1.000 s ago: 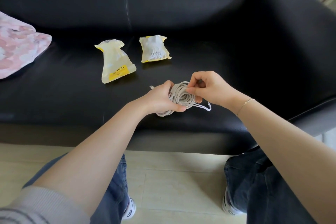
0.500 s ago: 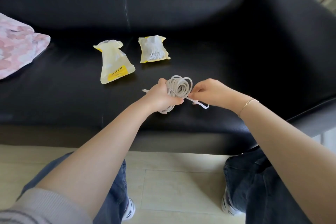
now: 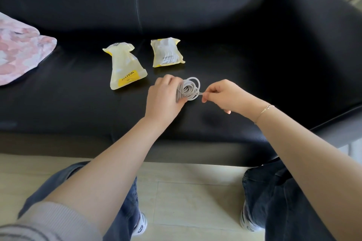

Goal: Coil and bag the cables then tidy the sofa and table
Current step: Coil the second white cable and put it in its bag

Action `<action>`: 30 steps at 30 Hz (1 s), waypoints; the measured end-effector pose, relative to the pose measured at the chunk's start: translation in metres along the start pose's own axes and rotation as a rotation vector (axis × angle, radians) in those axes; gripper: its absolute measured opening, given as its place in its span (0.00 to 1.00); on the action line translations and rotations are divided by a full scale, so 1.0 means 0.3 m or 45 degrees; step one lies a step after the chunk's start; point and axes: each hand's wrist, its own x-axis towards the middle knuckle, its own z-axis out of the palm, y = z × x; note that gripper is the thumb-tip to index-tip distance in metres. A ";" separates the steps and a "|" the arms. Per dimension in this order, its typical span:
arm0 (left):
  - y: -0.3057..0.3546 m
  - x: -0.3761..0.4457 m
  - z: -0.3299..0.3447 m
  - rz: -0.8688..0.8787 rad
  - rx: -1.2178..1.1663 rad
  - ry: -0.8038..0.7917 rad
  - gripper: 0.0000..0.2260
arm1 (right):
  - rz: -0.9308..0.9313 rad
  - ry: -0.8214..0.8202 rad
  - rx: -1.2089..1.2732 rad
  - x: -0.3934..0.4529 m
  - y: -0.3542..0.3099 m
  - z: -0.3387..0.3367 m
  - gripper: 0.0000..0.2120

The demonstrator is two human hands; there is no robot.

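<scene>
Sofa: we see the black sofa [image 3: 215, 31] filling the upper view; we take its seat as our landmark.
Cloth: a pink patterned cloth [image 3: 21, 49] lies at the seat's far left edge.
Bags: on the middle of the seat, the left bag [image 3: 125, 66] with a yellow label lies just beside the right bag [image 3: 166, 52], which appears to hold a pale cable already. Both sit further back on the seat than our hands.
Cable: the grey cable coil [image 3: 189, 89] is near the seat's front middle, between our hands, just in front of the right bag.
Left hand: our left hand [image 3: 164, 97] has its grip clamped round the coil's left side.
Right hand: our right hand [image 3: 225, 95] pinches the strand that leaves the coil's right side.
Key relation: the held strand runs left to right, from coil to right hand, so we judge that the right hand must finish the wrap while the left hand, nearer the bags, steadies the bundle.
</scene>
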 end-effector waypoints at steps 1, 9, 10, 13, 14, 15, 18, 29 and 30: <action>0.002 -0.006 0.004 0.054 -0.009 0.025 0.17 | 0.006 0.023 0.035 0.000 -0.004 0.001 0.12; -0.011 -0.012 0.039 0.222 -0.027 0.166 0.07 | -0.098 0.119 0.285 -0.020 -0.036 0.030 0.11; -0.006 -0.013 0.040 0.237 -0.032 0.176 0.06 | -0.116 0.110 0.333 -0.026 -0.043 0.034 0.11; 0.006 -0.008 0.034 0.189 -0.110 0.209 0.05 | -0.170 0.083 0.500 -0.050 -0.061 0.050 0.12; 0.006 -0.005 0.030 0.142 -0.151 0.213 0.06 | -0.191 0.078 0.555 -0.058 -0.068 0.053 0.13; 0.006 -0.002 0.026 0.096 -0.195 0.210 0.06 | -0.216 0.074 0.600 -0.066 -0.073 0.055 0.13; 0.006 -0.003 0.020 0.043 -0.264 0.156 0.07 | -0.248 0.097 0.657 -0.083 -0.080 0.057 0.13; 0.037 -0.018 0.015 -0.086 -0.179 -0.184 0.24 | -0.126 0.206 0.412 -0.072 -0.097 0.009 0.14; 0.036 -0.020 0.022 -0.107 -0.137 -0.246 0.26 | -0.130 0.230 0.431 -0.072 -0.096 0.003 0.14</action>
